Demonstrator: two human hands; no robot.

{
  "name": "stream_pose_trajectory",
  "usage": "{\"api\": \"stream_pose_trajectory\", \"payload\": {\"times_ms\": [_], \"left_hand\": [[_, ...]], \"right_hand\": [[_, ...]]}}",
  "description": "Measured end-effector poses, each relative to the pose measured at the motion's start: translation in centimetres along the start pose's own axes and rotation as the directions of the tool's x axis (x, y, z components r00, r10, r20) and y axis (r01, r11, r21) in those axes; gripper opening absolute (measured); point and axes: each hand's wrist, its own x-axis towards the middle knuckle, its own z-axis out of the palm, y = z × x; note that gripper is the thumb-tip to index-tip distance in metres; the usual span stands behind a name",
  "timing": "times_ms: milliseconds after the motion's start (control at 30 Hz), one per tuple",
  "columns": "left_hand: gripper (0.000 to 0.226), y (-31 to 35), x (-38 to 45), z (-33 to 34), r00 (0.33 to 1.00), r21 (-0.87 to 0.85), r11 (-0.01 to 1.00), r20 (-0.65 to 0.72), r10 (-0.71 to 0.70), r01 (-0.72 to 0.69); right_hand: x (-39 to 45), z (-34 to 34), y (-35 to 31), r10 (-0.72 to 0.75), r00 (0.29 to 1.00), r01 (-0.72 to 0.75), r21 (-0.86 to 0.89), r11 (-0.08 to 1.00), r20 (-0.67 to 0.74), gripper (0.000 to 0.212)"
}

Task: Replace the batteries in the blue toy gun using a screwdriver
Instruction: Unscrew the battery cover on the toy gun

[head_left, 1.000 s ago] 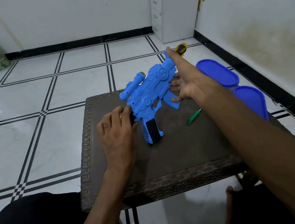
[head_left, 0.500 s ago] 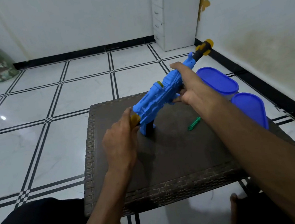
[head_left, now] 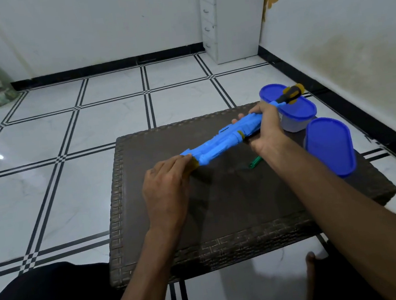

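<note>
Currently the left hand point(head_left: 166, 191) pinches the near, yellow-tipped end of the blue toy gun point(head_left: 225, 139), which lies low over the wicker table point(head_left: 225, 221); whether it rests on the surface cannot be told. Its long axis runs from near-left to far-right, the black-and-yellow muzzle pointing far-right over a lidded container point(head_left: 292, 113). The right hand point(head_left: 268, 128) is closed around the barrel. A green screwdriver point(head_left: 254, 162) lies beneath that wrist. A second blue-lidded container point(head_left: 330, 146) stands at right; contents hidden. No legible writing.
</note>
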Motion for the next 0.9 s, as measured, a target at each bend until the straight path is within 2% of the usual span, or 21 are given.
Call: {"api": "stream_pose_trajectory", "payload": {"times_ms": [133, 267, 433, 633, 833, 900], "left_hand": [[0.019, -0.1, 0.6, 0.0, 0.999, -0.022, 0.999, -0.008, -0.036, 0.036], [0.027, -0.6, 1.7, -0.4, 0.991, -0.095, 0.987, 0.019, -0.132, 0.133], [0.031, -1.4, 2.0, -0.8, 0.982, -0.144, 0.972, 0.073, -0.176, 0.185], [0.026, -1.7, 1.5, -0.8, 0.989, -0.152, 0.978, -0.017, -0.149, 0.145], [0.023, -1.9, 0.2, -0.3, 0.993, -0.111, 0.989, 0.072, -0.094, 0.102], [0.026, -1.7, 0.2, -0.3, 0.993, -0.122, 0.987, 0.054, -0.101, 0.107]], "right_hand": [[-0.1, 0.7, -0.7, -0.057, 0.998, 0.058, -0.023, 0.998, 0.031, 0.013], [-0.1, 2.0, -1.4, -0.101, 0.992, 0.107, -0.076, 0.991, 0.08, 0.01], [0.1, 3.2, -1.7, -0.091, 0.989, 0.108, -0.161, 0.981, 0.113, 0.011], [0.0, 2.8, -0.9, -0.073, 0.976, 0.074, 0.005, 0.997, 0.204, 0.007], [0.5, 1.0, 0.8, 0.001, 0.992, -0.006, 0.04, 0.999, 0.13, 0.016], [0.8, 0.7, 0.9, -0.021, 0.985, 0.008, 0.079, 0.997, 0.169, 0.013]]}}
